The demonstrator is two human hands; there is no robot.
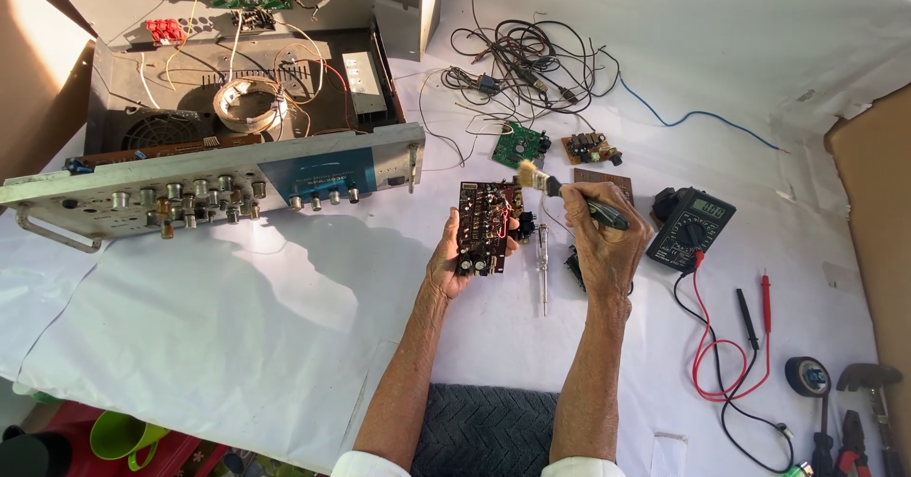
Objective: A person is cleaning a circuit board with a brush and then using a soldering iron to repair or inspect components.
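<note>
The left hand (454, 259) gripped the circuit board (485, 227) upright; the right hand (600, 235), clasping a brush (546, 184), needed light, steady strokes.

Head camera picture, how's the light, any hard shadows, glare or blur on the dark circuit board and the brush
Head view: hard sunlight from the upper left; the opened grey metal amplifier chassis throws a sharp shadow on the white table cover. The cover's far right corner is glared out. The dark brown circuit board in the left hand is sharp, as is the small pale-bristled brush in the right hand. Slight wide-angle bending at the edges.
</note>
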